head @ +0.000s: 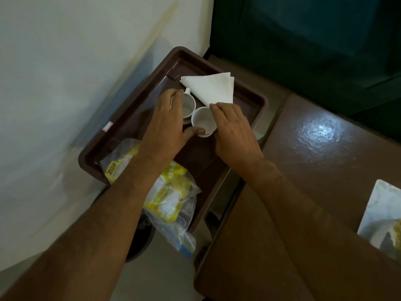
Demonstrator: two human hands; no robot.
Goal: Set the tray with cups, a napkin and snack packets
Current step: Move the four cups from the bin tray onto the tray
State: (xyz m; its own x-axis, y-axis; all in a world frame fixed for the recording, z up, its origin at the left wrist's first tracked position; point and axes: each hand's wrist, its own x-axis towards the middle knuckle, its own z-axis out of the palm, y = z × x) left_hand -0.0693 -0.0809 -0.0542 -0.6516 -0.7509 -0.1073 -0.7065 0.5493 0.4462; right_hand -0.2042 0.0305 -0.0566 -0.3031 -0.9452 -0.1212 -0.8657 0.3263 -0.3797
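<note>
A brown plastic tray (249, 118) holds two white cups side by side. My left hand (167, 124) lies over the left cup (188, 106), its fingers reaching the far rim by the handle and its thumb touching the right cup (202, 121). My right hand (232, 129) is beside the right cup, and its curled fingertips hold the near corner of the folded white napkin (211, 88), which lies at the tray's far end. Yellow and clear snack packets (171, 192) lie at the near end, partly under my left forearm and hanging over the tray's edge.
The tray sits against a white wall (65, 83) on the left. A glossy brown tabletop (314, 148) lies to the right, with a white packet (384, 218) at its right edge. A dark green surface (314, 40) is behind.
</note>
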